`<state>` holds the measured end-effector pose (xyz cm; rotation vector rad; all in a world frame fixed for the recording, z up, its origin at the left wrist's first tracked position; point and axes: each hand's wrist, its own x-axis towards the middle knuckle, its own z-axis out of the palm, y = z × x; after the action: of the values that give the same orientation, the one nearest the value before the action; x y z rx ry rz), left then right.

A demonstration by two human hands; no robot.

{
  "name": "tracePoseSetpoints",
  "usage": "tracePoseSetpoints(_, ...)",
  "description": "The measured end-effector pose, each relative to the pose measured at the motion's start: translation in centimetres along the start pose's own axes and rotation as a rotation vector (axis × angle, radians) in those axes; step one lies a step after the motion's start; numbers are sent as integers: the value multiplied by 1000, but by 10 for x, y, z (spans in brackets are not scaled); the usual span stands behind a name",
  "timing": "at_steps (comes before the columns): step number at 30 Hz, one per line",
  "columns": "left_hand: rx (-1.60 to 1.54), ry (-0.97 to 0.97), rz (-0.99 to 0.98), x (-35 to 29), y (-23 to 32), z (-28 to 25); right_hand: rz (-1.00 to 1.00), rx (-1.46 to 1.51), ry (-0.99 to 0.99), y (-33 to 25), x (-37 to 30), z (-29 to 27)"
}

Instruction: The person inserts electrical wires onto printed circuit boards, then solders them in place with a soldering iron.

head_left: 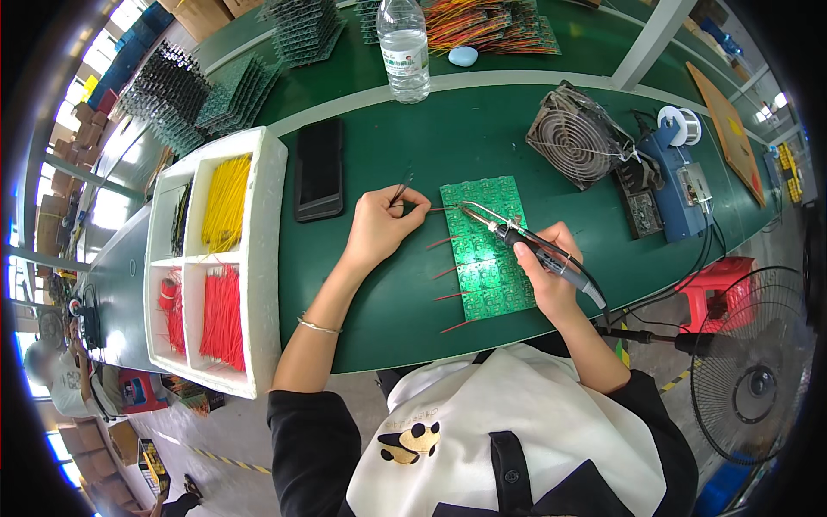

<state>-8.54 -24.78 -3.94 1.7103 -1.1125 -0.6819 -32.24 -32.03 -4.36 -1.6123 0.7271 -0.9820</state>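
On a green workbench (379, 297) lies a circuit-board panel (484, 274); the right hand (554, 291) grips a soldering iron (532, 248) over it, the left (381, 226) pinching a red wire (443, 208) at its edge. Soldering appears underway, likely calling next for a steady wire.

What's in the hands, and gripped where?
Right hand: soldering iron, by its handle. Left hand: red wire, pinched near the end away from the circuit board; also thin dark wires, grip point hidden.

Blk sleeves (314, 439), wht garment (534, 405) w/ panda motif (411, 443), silver bangle (320, 327).
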Motion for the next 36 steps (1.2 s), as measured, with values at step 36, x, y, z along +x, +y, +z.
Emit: tracePoseSetpoints(36, -29, 333, 242, -17, 7, -47, -26, 52, 218, 2, -5, -12)
